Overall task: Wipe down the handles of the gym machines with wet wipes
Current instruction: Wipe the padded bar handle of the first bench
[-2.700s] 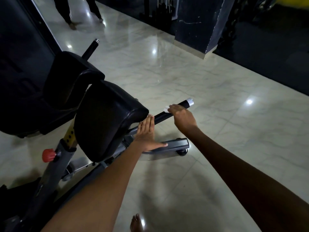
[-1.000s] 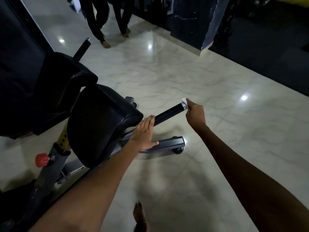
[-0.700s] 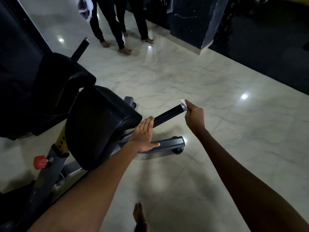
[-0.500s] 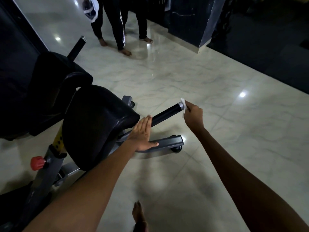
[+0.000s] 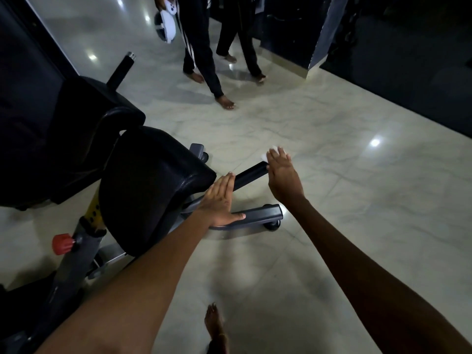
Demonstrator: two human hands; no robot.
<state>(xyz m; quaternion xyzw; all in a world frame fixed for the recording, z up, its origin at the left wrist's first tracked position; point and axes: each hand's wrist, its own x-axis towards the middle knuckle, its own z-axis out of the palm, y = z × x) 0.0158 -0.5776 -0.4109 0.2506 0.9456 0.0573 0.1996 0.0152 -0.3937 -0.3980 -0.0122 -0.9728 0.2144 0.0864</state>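
Two hands on one handle (image 5: 251, 174): my right hand (image 5: 282, 176) lies flat-fingered over its outer end, pressing the wet wipe (image 5: 267, 154) there. My left hand (image 5: 221, 200) rests flat-fingered at the inner end. Handle's long axis runs between them; right is nearer the wipe. No legible writing.

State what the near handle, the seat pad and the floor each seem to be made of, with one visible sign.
Near handle: apparently matte black rubber or foam grip; no shine.
Seat pad: likely black vinyl or leather; soft sheen and creases.
Floor: polished marble or marble-look tile; grey veins, mirrored lamp spots, tile joints.
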